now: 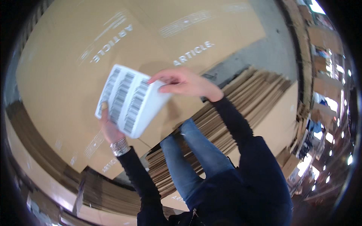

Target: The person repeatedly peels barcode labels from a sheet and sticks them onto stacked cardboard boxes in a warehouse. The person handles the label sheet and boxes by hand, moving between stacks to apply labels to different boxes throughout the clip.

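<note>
Here, the fingertips of the right hand (184, 82) close in a pinch on the upper right edge of a white label sheet (120, 97), thumb and forefinger nearly meeting there. The left hand (110, 130) grips the sheet's lower left edge, its thumb lying flat on the printed face; the other fingers are hidden behind.

Between the two hands, the sheet is held tilted above a large brown cardboard panel (151, 45). Its face carries three slanting bands of black barcode lines, split by plain white strips, and its corners look rounded. Toward the right, a blank white part bends away from the printed area; whether it is one folded sheet or several together, I cannot tell. The fine print is blurred.

A silvery bracelet (120, 147) circles the left wrist, and dark sleeves (234, 118) cover both forearms. White lettering marks the panel. Nearer the person's jeans (203, 148), brown cardboard edges (241, 100) lie stacked in close layers, beside a grey floor (277, 56).
</note>
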